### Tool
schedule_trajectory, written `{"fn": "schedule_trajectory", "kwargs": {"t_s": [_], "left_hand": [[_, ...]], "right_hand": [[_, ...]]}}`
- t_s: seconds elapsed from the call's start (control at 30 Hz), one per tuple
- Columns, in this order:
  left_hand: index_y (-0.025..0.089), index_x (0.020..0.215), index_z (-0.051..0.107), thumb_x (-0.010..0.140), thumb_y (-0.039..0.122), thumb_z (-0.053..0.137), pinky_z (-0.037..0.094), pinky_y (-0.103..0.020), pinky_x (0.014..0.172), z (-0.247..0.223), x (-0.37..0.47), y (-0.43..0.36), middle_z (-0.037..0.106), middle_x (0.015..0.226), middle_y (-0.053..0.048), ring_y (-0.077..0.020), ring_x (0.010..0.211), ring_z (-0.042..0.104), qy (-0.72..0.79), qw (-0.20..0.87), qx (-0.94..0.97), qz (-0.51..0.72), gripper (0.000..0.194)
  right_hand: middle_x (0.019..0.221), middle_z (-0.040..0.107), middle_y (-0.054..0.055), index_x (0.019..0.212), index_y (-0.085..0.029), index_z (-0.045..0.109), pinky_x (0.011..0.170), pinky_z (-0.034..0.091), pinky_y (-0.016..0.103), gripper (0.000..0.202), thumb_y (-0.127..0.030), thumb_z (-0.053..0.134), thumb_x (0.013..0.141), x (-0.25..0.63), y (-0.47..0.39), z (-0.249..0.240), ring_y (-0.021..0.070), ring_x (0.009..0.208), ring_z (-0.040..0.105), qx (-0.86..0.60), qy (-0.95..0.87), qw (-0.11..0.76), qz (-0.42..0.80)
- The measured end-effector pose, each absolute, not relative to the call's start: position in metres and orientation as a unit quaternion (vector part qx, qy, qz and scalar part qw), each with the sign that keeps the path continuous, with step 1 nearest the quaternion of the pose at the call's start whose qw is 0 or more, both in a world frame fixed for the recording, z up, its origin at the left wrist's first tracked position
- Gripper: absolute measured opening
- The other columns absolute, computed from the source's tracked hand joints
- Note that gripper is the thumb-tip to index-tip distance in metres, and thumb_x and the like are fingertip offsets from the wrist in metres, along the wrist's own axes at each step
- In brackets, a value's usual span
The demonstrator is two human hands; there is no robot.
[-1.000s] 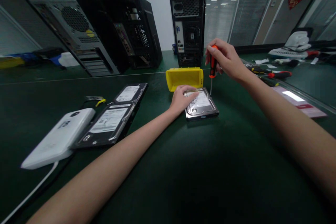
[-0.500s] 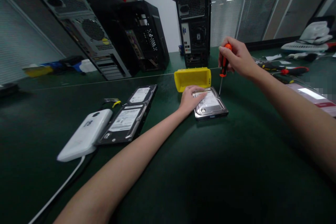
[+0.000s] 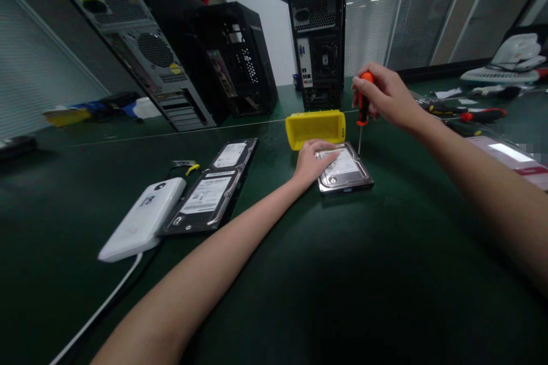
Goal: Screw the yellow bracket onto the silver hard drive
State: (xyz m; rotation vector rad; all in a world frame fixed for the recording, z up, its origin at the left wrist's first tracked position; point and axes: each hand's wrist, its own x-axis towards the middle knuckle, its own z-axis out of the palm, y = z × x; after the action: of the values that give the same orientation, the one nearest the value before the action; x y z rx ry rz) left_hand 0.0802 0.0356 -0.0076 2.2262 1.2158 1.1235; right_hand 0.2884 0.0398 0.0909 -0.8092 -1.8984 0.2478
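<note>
A silver hard drive (image 3: 346,167) with a white label lies flat on the green table. My left hand (image 3: 311,161) holds it at its left side, thumb across the label and fingers along the far left edge. In my right hand (image 3: 383,91) is a screwdriver (image 3: 363,104) with an orange and black handle, gripped nearly upright. Its tip meets the drive's right edge; the screw head there is too small to make out. Just behind the drive sits a yellow plastic bin (image 3: 315,128), open side toward me.
Two more hard drives (image 3: 205,195) lie end to end on the left, beside a white box-shaped device (image 3: 143,219) with a cable. Computer cases (image 3: 319,40) stand along the back. Pliers and other hand tools (image 3: 483,116) lie at right, near a pinkish flat item (image 3: 505,154).
The screwdriver's handle has tipped slightly left with my right hand, its tip staying at the drive's edge. My left hand stays on the drive. The whole view has shifted a little.
</note>
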Motion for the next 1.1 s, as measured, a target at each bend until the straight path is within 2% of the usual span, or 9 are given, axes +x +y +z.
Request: {"fn": "schedule_trajectory", "kwargs": {"t_s": [0.17, 0.4, 0.67, 0.87, 1.1], "left_hand": [[0.021, 0.096, 0.07, 0.08, 0.037, 0.064, 0.04, -0.039, 0.101, -0.0085, 0.0788, 0.0367, 0.062, 0.113, -0.008, -0.0212, 0.112, 0.054, 0.433, 0.181, 0.79, 0.395, 0.024], [0.021, 0.095, 0.071, 0.079, 0.037, 0.064, 0.04, -0.039, 0.101, -0.0088, 0.0797, 0.0378, 0.062, 0.112, -0.008, -0.0214, 0.112, 0.054, 0.431, 0.182, 0.789, 0.398, 0.024], [0.02, 0.095, 0.071, 0.08, 0.037, 0.064, 0.04, -0.039, 0.101, -0.0085, 0.0793, 0.0378, 0.063, 0.112, -0.009, -0.022, 0.113, 0.054, 0.429, 0.182, 0.791, 0.398, 0.024], [0.02, 0.097, 0.07, 0.08, 0.037, 0.063, 0.039, -0.039, 0.103, -0.0079, 0.0799, 0.0365, 0.061, 0.115, -0.009, -0.021, 0.114, 0.053, 0.428, 0.182, 0.796, 0.388, 0.025], [0.016, 0.114, 0.059, 0.077, 0.04, 0.065, 0.031, -0.04, 0.109, -0.0049, 0.0804, 0.0327, 0.051, 0.128, -0.012, -0.0238, 0.125, 0.044, 0.426, 0.211, 0.797, 0.372, 0.044]], "right_hand": [[0.07, 0.06, 0.002, 0.094, -0.021, 0.055, 0.055, 0.054, 0.032, 0.046, -0.065, 0.044, 0.082, 0.2882, 0.0377, 0.0912, 0.0172, 0.065, 0.064, -0.344, -0.78, 0.511, 0.107], [0.063, 0.059, 0.0, 0.098, -0.021, 0.053, 0.049, 0.052, 0.027, 0.047, -0.065, 0.044, 0.082, 0.2872, 0.0384, 0.0898, 0.0139, 0.056, 0.062, -0.341, -0.782, 0.506, 0.128], [0.07, 0.061, 0.001, 0.102, -0.022, 0.054, 0.054, 0.054, 0.028, 0.047, -0.064, 0.044, 0.082, 0.2872, 0.044, 0.0865, 0.0152, 0.064, 0.065, -0.33, -0.786, 0.511, 0.109], [0.07, 0.06, 0.001, 0.1, -0.019, 0.053, 0.053, 0.051, 0.024, 0.046, -0.061, 0.045, 0.083, 0.2852, 0.041, 0.0876, 0.0117, 0.061, 0.063, -0.342, -0.787, 0.503, 0.103], [0.075, 0.06, 0.001, 0.098, -0.017, 0.054, 0.062, 0.05, 0.024, 0.039, -0.054, 0.051, 0.084, 0.2854, 0.0426, 0.087, 0.0121, 0.071, 0.062, -0.38, -0.773, 0.504, 0.065]]}}
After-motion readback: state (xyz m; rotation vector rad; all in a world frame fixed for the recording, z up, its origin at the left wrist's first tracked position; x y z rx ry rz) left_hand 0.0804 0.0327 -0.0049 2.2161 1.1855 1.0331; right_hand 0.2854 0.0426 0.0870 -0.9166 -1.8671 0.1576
